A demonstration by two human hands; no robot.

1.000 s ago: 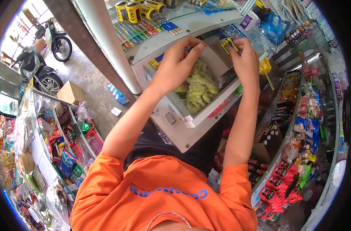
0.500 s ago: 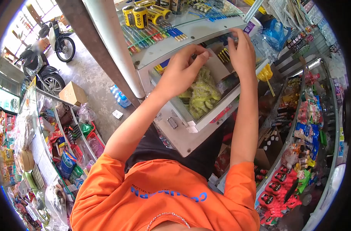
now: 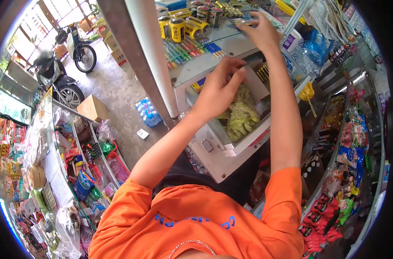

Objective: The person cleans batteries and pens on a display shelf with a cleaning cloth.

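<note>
Reaches farther beyond the open drawer (image 3: 254, 136) with the right hand (image 3: 265, 34), raised from above the drawer's far side in the earlier frame to small packs (image 3: 244, 20) on the glass counter (image 3: 205, 65). Leaves slim yellow batteries (image 3: 263, 73) down inside the drawer, free of either hand, beside a cardboard piece (image 3: 256, 88). Shifts attention, judging by this reach, from the drawer's contents to goods on top of the counter.

Bends the right thumb and forefinger toward each other at the packs, too blurred to tell a grasp from a mere touch. Keeps the left hand (image 3: 218, 88) over the drawer's left side, with thumb and fingers curled close together near the upper edge of the cardboard. Cannot tell from this angle whether anything is pinched there.

Shows also a yellow-green mesh bundle (image 3: 244, 113) in the near part of the drawer, untouched by either hand. Beyond the drawer, to the left of the right hand, displays thick yellow batteries (image 3: 178, 30) standing and lying on the counter, with colourful pens (image 3: 188, 51) in a row nearer the drawer.
</note>
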